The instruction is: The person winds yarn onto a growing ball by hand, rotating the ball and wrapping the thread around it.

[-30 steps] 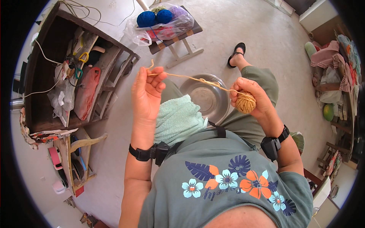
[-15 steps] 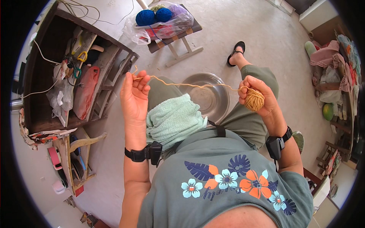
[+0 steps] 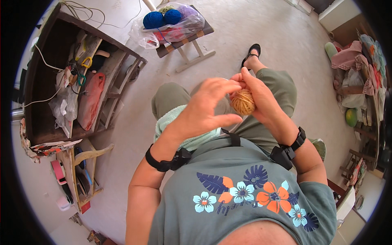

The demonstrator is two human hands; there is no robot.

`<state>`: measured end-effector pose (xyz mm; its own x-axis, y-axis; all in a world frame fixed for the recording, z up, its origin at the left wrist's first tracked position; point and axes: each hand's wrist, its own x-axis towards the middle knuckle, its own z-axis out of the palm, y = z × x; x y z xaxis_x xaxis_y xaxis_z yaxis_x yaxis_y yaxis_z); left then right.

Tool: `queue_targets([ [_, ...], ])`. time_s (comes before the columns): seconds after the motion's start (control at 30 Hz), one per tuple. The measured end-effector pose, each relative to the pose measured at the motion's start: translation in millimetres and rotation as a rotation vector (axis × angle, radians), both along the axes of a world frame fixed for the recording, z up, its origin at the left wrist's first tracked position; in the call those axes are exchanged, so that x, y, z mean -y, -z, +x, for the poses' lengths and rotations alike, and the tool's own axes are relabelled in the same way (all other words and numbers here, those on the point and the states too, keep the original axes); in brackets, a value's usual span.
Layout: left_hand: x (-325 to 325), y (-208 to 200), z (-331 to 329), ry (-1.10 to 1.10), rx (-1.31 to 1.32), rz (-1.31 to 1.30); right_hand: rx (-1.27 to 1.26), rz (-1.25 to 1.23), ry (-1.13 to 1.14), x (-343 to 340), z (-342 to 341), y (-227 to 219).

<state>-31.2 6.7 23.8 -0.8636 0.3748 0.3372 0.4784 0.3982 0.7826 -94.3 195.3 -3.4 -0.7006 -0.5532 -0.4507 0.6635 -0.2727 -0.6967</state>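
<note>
Pale floor [image 3: 228, 34] below; right hand [image 3: 263, 98] grips yellow yarn ball [image 3: 243, 103]; left hand [image 3: 202, 108] arches beside, thumb spread from fingers.

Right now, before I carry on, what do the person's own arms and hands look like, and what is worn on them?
The left hand and right hand wear no gloves. A black strap circles each forearm near the wrist, carrying a boxy black device: left device, right device. A short grey-green sleeve covers the right upper arm. I can make out no cables.
</note>
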Motion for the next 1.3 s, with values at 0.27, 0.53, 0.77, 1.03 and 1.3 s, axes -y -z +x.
queue_targets([
  [0.27,-0.6,19.2,-1.3,-0.050,0.051,0.011,0.153,-0.077,-0.012,4.5,1.2,-6.6],
  [0.53,11.5,19.8,2.8,-0.114,0.133,0.146,-0.184,-0.001,-0.309,-9.9,3.0,-10.8],
  [0.77,27.9,16.8,4.7,-0.027,0.485,0.321,-0.290,0.039,-0.287,-9.8,3.1,-9.4],
  [1.03,41.9,19.6,2.6,-0.098,0.539,0.401,-0.268,0.022,-0.294,-10.9,5.5,-8.8],
  [1.3,40.1,23.2,0.5,-0.197,0.579,0.504,-0.180,-0.072,-0.391,-11.4,6.2,-16.4],
])
